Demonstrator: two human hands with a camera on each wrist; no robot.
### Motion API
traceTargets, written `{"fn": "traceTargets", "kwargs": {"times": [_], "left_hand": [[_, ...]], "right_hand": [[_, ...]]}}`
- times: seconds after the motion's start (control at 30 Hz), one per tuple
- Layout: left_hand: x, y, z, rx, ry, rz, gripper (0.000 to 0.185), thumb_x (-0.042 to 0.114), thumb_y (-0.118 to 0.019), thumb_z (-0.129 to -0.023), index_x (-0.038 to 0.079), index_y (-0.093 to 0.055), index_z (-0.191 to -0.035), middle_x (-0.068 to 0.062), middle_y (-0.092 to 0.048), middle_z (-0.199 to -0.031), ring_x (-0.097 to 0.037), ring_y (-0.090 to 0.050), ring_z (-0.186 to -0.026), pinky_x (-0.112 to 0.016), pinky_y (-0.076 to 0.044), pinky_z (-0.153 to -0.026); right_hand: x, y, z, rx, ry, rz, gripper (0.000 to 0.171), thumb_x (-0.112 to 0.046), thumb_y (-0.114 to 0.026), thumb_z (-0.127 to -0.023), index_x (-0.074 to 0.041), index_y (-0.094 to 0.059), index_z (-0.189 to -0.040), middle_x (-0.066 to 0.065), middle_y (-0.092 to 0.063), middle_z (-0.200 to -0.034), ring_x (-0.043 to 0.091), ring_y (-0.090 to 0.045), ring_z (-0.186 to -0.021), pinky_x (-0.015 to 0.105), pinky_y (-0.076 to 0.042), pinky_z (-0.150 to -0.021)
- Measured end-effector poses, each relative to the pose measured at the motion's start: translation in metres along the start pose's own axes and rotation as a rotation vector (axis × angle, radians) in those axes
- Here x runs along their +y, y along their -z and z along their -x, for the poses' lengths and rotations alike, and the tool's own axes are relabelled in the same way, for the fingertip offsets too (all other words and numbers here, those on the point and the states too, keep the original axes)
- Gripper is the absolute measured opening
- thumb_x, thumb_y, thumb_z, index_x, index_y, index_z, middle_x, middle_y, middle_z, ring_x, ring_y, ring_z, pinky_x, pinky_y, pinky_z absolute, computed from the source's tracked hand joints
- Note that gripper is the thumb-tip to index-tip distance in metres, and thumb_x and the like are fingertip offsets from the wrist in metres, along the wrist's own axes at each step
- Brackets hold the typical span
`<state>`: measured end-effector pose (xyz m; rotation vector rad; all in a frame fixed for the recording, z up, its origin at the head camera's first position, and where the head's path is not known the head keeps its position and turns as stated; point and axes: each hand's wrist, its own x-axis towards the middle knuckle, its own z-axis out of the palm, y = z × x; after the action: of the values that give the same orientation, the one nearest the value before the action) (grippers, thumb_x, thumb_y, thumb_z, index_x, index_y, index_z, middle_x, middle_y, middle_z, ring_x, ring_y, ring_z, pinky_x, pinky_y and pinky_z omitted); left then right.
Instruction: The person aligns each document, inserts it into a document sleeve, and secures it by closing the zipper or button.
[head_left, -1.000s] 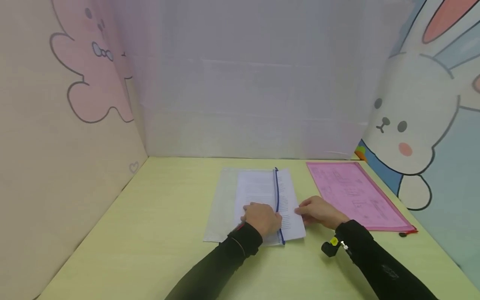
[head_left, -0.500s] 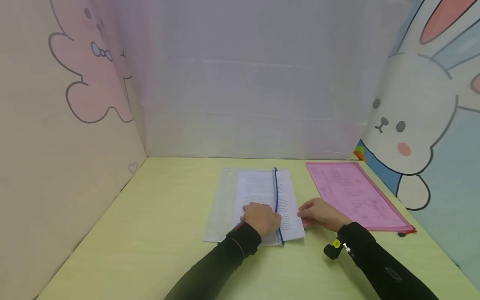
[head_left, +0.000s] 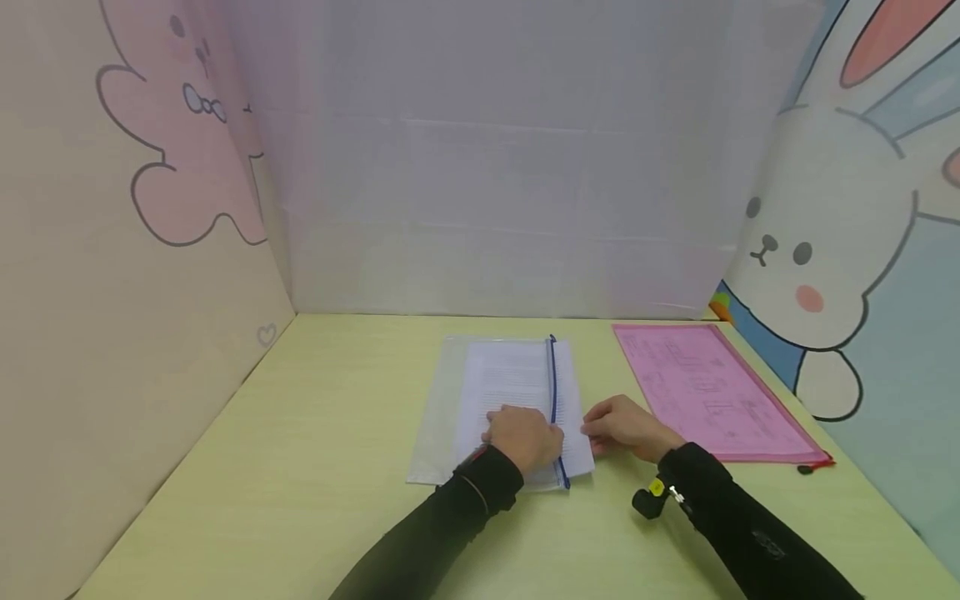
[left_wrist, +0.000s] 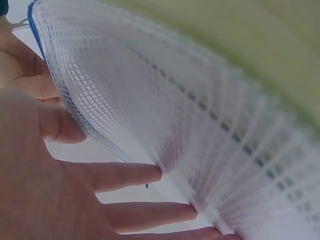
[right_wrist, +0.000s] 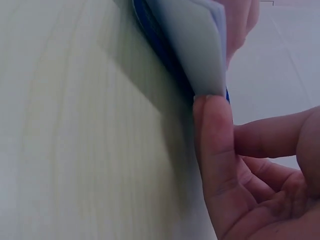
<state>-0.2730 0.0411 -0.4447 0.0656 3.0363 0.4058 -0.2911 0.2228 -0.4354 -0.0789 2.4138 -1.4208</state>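
Note:
A clear mesh zipper pouch [head_left: 437, 425] with a blue zipper [head_left: 553, 375] along its right side lies mid-table in the head view. A stack of printed paper [head_left: 576, 450] sits mostly inside it, its right strip sticking out past the zipper. My left hand [head_left: 522, 437] holds the pouch near its mouth; in the left wrist view the fingertips [left_wrist: 152, 172] press the mesh [left_wrist: 92, 80] and the thumb lies at the zipper edge. My right hand [head_left: 626, 427] pinches the protruding edge of the paper, its fingertips right at the sheets' edge [right_wrist: 207, 60] in the right wrist view.
A pink mesh zipper pouch [head_left: 705, 392] with drawn sheets inside lies at the right, its red zipper pull at the near corner. White back panel [head_left: 495, 167] and cartoon-printed side walls enclose the pale yellow table [head_left: 315, 433].
The paper stack has slid left, deeper into the pouch, and my right hand has moved left with it. My left hand and the pouch stay almost where they were.

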Motion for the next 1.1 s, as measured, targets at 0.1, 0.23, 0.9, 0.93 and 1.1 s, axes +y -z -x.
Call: {"fn": "traceTargets", "kwargs": {"times": [0.1,0.23,0.9,0.93,1.1], "left_hand": [[0.001,0.0,-0.002,-0.012,0.004,-0.007,0.059,0.052,-0.048,-0.1,0.004,-0.07,-0.127,-0.031,-0.056,-0.138,-0.055,-0.05,-0.128,-0.067,-0.051,-0.089],[0.002,-0.004,-0.003,-0.017,0.003,-0.03,0.063,0.054,-0.048,-0.1,0.002,-0.069,-0.129,-0.031,-0.054,-0.141,-0.055,-0.05,-0.128,-0.067,-0.051,-0.088],[0.0,-0.003,0.0,-0.001,0.003,-0.014,0.062,0.051,-0.048,-0.1,0.0,-0.068,-0.129,-0.031,-0.055,-0.14,-0.054,-0.051,-0.127,-0.067,-0.05,-0.089],[0.001,-0.003,0.0,-0.003,0.003,-0.01,0.062,0.051,-0.048,-0.1,0.0,-0.068,-0.129,-0.031,-0.055,-0.14,-0.054,-0.051,-0.127,-0.068,-0.05,-0.09],[0.0,-0.003,0.0,-0.003,0.001,0.009,0.064,0.051,-0.047,-0.101,-0.003,-0.066,-0.129,-0.032,-0.054,-0.14,-0.054,-0.05,-0.128,-0.068,-0.049,-0.091]], "right_hand": [[-0.002,-0.006,-0.002,0.018,0.0,0.014,0.024,0.0,-0.066,-0.095,0.014,-0.062,-0.114,0.011,-0.065,-0.085,0.016,-0.063,-0.066,0.03,-0.058,-0.064],[-0.001,-0.014,-0.004,0.022,0.007,0.019,0.021,0.001,-0.064,-0.095,0.014,-0.063,-0.112,0.011,-0.066,-0.085,0.016,-0.063,-0.066,0.03,-0.058,-0.064],[-0.002,-0.014,-0.005,-0.034,0.018,-0.065,0.019,0.001,-0.063,-0.095,0.015,-0.064,-0.109,0.01,-0.065,-0.083,0.014,-0.062,-0.068,0.028,-0.058,-0.065],[-0.003,-0.015,-0.005,-0.034,0.016,-0.066,0.019,0.002,-0.063,-0.095,0.015,-0.064,-0.109,0.01,-0.065,-0.084,0.014,-0.062,-0.068,0.027,-0.057,-0.065],[-0.007,-0.018,-0.008,-0.025,0.007,-0.038,0.017,0.0,-0.064,-0.095,0.012,-0.066,-0.108,0.009,-0.065,-0.083,0.014,-0.062,-0.066,0.026,-0.056,-0.064]]}}
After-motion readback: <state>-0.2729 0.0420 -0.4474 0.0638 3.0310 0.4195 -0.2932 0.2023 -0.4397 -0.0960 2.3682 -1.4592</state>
